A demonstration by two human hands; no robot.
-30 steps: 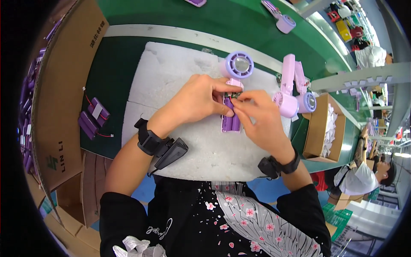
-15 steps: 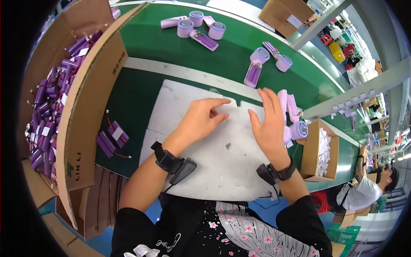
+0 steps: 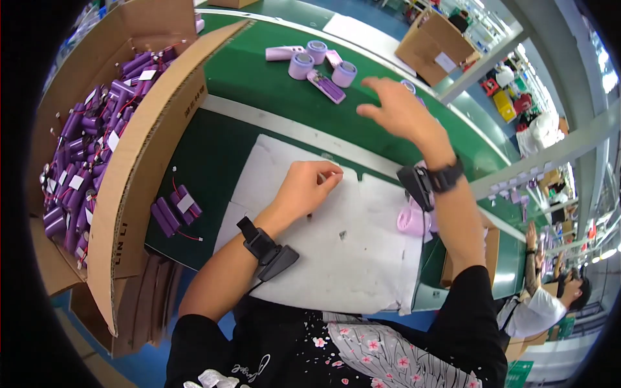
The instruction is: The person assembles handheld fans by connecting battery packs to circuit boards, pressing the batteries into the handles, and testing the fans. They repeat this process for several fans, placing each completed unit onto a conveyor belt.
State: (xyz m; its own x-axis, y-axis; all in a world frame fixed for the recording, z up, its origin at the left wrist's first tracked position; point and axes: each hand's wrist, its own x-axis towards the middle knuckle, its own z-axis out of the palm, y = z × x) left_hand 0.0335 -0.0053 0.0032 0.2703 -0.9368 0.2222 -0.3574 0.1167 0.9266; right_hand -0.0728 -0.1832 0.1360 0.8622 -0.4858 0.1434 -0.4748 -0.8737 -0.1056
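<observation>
My left hand (image 3: 304,192) is over the white foam mat (image 3: 336,258), thumb and forefinger pressed together; I see nothing between them. My right hand (image 3: 402,115) stretches over the green surface beyond the mat, its fingers apart and holding nothing. It partly hides some lilac device parts (image 3: 407,86). Left of that hand stands a group of lilac round-headed parts (image 3: 344,74), among them an open handle (image 3: 326,86) with a purple battery pack inside. More lilac shells (image 3: 412,220) lie at the mat's right edge, partly covered by my right forearm.
At left, a tall cardboard box (image 3: 155,139) is full of purple battery packs (image 3: 77,152) with wires. A few loose packs (image 3: 176,210) rest between box and mat. Another carton (image 3: 433,45) stands at the far side; a smaller one (image 3: 490,255) is behind my right arm. A person (image 3: 540,304) sits at right.
My right hand has moved up and away from the mat, over the green surface. My left hand's fingers have come together from an open pose. The view has shifted slightly.
</observation>
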